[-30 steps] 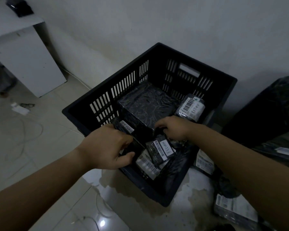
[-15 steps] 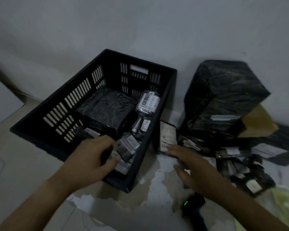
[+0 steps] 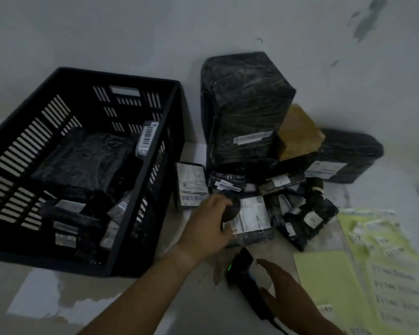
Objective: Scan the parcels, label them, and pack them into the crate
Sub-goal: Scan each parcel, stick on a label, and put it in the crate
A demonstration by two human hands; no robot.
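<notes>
While my left hand (image 3: 207, 223) grips a small dark parcel (image 3: 232, 209), my right hand (image 3: 286, 288) spreads open. It hovers just beside the scanner (image 3: 244, 274).

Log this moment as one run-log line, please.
phase: fetching parcel | left hand: grips small dark parcel on floor pile | right hand: open, beside scanner | crate: partly packed

the label sheets (image 3: 382, 274) are blurred and cut off at the right edge. the left hand (image 3: 203, 228) covers part of a parcel (image 3: 252, 216) and grips a dark thing (image 3: 232, 210) too dim to name.
</notes>
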